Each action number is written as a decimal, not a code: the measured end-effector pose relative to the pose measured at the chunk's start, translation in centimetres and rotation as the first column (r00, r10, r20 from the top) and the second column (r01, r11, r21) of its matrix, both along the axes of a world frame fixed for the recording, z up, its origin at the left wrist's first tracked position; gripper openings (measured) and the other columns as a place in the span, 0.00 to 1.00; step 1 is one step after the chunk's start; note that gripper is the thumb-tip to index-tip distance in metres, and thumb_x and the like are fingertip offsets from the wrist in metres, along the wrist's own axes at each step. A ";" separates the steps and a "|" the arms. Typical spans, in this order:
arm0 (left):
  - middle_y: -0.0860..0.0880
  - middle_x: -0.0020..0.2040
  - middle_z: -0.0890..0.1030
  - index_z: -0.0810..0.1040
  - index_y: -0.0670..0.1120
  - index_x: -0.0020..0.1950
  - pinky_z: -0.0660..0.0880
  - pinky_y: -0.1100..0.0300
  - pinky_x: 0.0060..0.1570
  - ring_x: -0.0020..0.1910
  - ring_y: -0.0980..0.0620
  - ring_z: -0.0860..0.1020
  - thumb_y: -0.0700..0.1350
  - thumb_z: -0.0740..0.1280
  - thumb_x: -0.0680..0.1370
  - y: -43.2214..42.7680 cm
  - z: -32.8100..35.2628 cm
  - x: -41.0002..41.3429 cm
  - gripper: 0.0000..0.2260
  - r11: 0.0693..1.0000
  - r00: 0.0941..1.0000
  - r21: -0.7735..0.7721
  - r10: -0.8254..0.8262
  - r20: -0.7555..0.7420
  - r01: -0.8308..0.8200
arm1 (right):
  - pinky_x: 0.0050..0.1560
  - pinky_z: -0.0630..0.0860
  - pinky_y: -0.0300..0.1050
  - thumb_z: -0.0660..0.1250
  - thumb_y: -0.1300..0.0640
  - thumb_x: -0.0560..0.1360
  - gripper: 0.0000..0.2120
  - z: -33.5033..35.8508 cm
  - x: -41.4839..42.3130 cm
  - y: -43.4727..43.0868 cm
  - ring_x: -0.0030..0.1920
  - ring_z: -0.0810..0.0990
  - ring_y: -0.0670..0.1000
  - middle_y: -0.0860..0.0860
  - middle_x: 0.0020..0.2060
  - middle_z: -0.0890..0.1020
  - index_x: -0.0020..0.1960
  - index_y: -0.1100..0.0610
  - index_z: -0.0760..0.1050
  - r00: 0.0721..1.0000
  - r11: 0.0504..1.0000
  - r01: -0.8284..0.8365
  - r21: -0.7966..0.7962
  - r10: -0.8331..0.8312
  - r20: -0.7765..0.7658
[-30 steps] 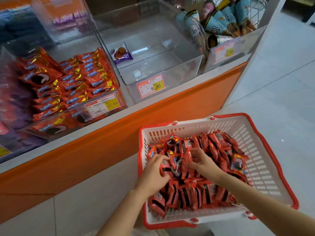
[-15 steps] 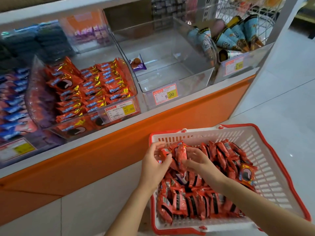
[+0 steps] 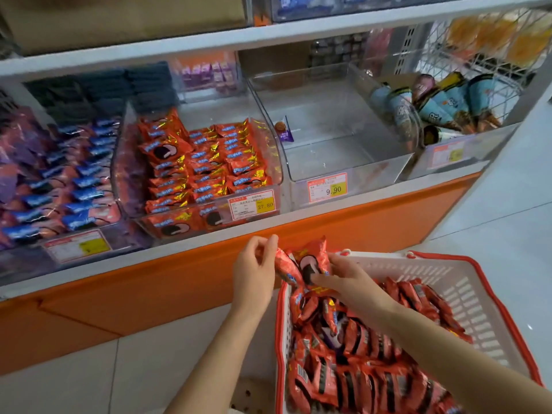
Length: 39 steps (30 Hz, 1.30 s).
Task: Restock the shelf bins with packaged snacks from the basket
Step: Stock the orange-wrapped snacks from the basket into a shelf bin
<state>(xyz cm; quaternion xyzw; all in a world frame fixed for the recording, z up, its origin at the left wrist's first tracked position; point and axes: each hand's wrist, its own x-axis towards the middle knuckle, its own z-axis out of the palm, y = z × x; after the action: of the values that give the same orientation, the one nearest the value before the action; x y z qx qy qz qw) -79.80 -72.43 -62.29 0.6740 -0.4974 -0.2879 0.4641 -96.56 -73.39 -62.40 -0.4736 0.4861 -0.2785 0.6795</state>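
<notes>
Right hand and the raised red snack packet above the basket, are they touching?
Touching. The head view shows the right hand pinching the lower part of the red snack packet, held above the basket rim.

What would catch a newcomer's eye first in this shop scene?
Most striking are the left hand and right hand holding red snack packs over the shelf-side corner of the white basket at lower right, which is heaped with more of them. On the shelf behind, the middle bin of matching red packs is nearly full, while the clear bin to its right holds only one purple pack.
</notes>
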 end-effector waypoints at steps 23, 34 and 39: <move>0.50 0.52 0.81 0.75 0.51 0.53 0.77 0.66 0.42 0.51 0.51 0.80 0.36 0.72 0.73 -0.1 11.1 20.7 0.15 0.913 0.917 -0.260 0.221 -0.334 -0.314 | 0.55 0.78 0.54 0.69 0.53 0.75 0.10 10.8 19.0 -10.8 0.49 0.83 0.53 0.53 0.50 0.83 0.55 0.53 0.75 0.993 0.933 -0.077 -0.350 0.040 -0.113; 0.52 0.38 0.80 0.74 0.52 0.44 0.75 0.57 0.33 0.30 0.57 0.76 0.45 0.72 0.73 -4.9 11.4 27.1 0.07 0.916 0.954 -0.270 0.276 -0.117 -0.298 | 0.55 0.74 0.40 0.69 0.67 0.71 0.25 9.3 27.8 -18.1 0.60 0.76 0.52 0.52 0.60 0.76 0.64 0.56 0.66 0.682 0.592 -0.596 -0.542 0.017 -0.731; 0.57 0.37 0.80 0.73 0.54 0.42 0.72 0.69 0.36 0.33 0.65 0.77 0.47 0.73 0.72 -7.6 11.3 29.4 0.09 0.922 0.968 -0.301 0.252 -0.008 -0.242 | 0.55 0.77 0.44 0.69 0.66 0.70 0.19 9.1 27.7 -19.6 0.55 0.78 0.48 0.49 0.56 0.77 0.52 0.47 0.69 0.709 0.530 -0.602 -0.597 0.011 -0.705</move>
<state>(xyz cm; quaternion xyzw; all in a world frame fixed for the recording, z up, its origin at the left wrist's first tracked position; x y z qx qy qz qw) -50.43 -80.02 -50.99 0.6575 -0.4535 -0.1379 0.5857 -68.84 -92.94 -53.27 -0.8709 0.4047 -0.1566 0.2307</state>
